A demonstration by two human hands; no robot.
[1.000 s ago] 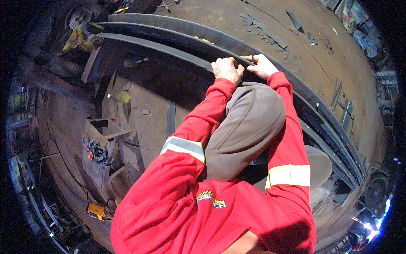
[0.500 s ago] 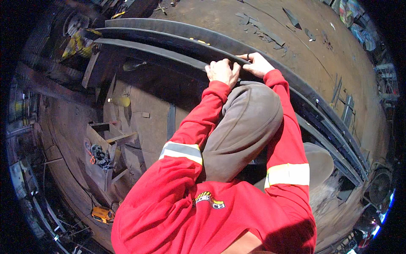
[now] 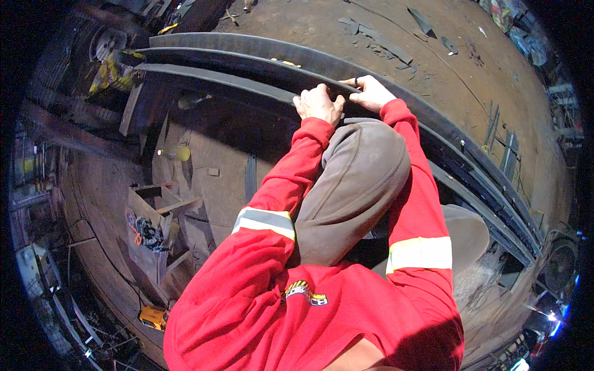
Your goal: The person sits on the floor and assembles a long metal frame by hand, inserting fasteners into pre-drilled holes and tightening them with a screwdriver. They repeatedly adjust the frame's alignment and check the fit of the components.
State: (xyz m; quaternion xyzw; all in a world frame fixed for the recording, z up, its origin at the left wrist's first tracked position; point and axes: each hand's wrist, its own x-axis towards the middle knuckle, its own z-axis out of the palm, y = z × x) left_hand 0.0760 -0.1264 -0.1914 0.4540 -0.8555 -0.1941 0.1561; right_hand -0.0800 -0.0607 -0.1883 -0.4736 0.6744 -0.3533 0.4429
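Note:
Long dark steel beams point(image 3: 247, 44) with raised edges run side by side from the upper left, curving in this view toward the lower right. At the near edges, my left hand point(image 3: 318, 104) is closed with its fingers curled down. Whatever lies under those fingers is hidden. Just right of it, my right hand point(image 3: 372, 94) pinches the middle beam edge point(image 3: 309, 75), fingers over the top and thumb on the near side. It wears a dark ring. A small yellow object point(image 3: 286, 62) lies between the beam edges, left of my hands. My bent knee point(image 3: 365, 148) is right below both hands.
Metal offcuts point(image 3: 393, 51) lie on the brown floor beyond the beams. To the left are a welded metal frame point(image 3: 148, 247) with dark coiled material, a yellowish bottle point(image 3: 176, 153) and an orange box-shaped device point(image 3: 153, 317). A round dark part point(image 3: 560, 263) stands near the beams' right end.
The view has shifted slightly, so the beams and floor items sit a little differently. Both hands stay at the same place on the beams, with their grip about the same.

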